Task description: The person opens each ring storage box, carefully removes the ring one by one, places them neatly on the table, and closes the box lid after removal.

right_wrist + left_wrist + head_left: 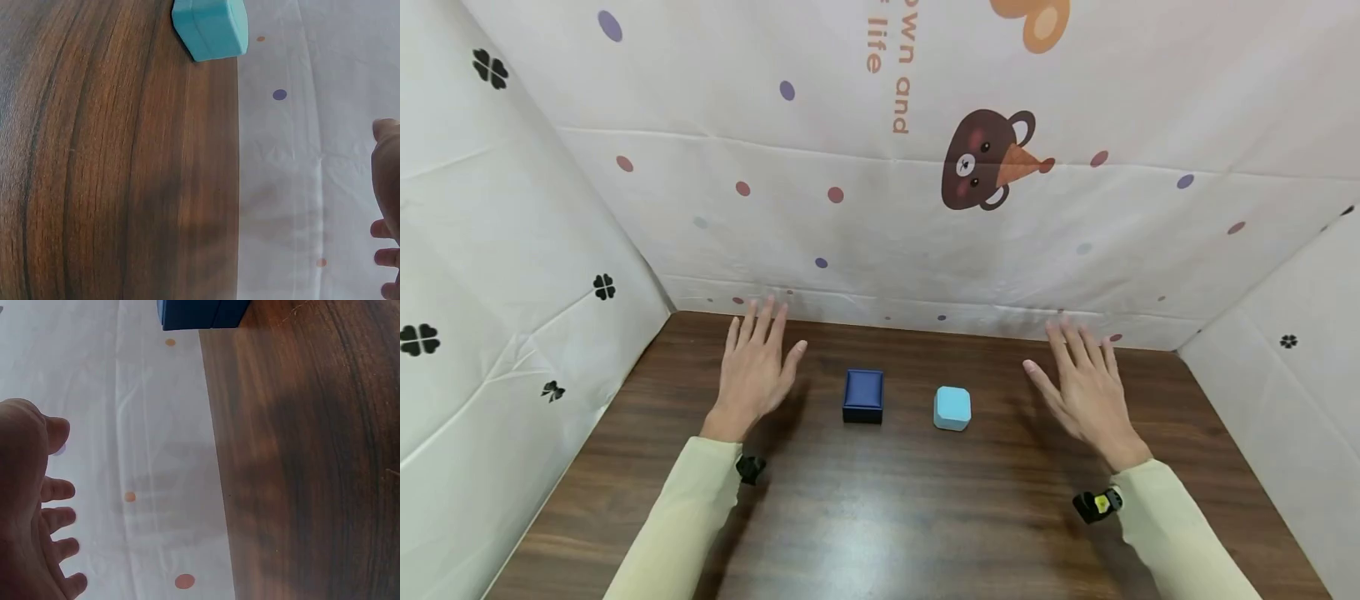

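Note:
A small dark blue box point(863, 392) with a padded-looking lid sits on the wooden table, left of a light blue rounded box point(952, 407). Both look closed. My left hand point(752, 371) is held over the table to the left of the dark blue box, fingers straight and spread, holding nothing. Off to the right of the light blue box, my right hand point(1084, 396) is likewise spread and holds nothing. In the left wrist view the dark blue box point(203, 312) shows at the top edge. The right wrist view has the light blue box point(211, 28) at its top.
The brown wooden table point(865, 517) meets a white printed cloth point(880, 233) at the back. White cloth with clover prints point(490, 275) stands along the left side, and more white cloth point(1292, 400) along the right. Dark wrist cameras point(1097, 505) are strapped at the sleeves.

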{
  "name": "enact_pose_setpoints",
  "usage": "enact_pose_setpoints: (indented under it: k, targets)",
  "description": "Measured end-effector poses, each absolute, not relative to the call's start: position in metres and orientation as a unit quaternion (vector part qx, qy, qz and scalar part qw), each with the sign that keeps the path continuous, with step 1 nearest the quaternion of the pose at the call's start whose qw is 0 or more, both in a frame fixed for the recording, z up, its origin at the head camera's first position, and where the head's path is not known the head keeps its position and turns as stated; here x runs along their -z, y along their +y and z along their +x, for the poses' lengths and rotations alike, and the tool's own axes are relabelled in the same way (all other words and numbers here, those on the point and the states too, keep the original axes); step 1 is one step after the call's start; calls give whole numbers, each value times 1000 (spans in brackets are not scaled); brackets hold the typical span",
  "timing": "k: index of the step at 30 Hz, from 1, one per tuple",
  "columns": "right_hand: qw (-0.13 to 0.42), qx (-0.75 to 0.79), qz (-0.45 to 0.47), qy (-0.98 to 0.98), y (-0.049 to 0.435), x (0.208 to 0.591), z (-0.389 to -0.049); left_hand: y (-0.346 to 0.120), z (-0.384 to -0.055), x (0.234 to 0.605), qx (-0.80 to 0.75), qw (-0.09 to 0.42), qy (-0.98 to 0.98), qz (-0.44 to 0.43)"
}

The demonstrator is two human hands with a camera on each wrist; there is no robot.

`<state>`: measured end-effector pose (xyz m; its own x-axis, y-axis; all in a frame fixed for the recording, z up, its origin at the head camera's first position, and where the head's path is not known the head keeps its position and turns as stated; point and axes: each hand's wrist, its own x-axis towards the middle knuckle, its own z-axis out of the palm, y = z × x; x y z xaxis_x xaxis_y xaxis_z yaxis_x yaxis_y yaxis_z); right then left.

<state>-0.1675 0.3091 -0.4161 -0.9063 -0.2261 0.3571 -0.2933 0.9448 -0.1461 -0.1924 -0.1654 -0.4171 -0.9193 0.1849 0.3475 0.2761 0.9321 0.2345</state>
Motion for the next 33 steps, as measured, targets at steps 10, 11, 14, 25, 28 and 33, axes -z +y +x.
enact_pose_setpoints:
  k: [10,11,14,25,28,33]
  targets:
    - [185,-141,126,-964,297,417,-159,-157,-189,427,179,91,-971,-133]
    - [184,-146,127,-964,296,417,-157,-156,-188,428,194,73,-969,-136]
    - [180,-162,138,-960,290,419,-152,-154,-187,434,249,13,-957,-147]
    - [119,-200,172,-957,251,422,-135,-146,-191,459,377,-103,-896,-211]
    - [114,-209,189,-953,239,422,-132,-142,-192,464,384,-108,-892,-210]
    - [100,-230,219,-943,217,422,-132,-133,-193,470,392,-117,-894,-185]
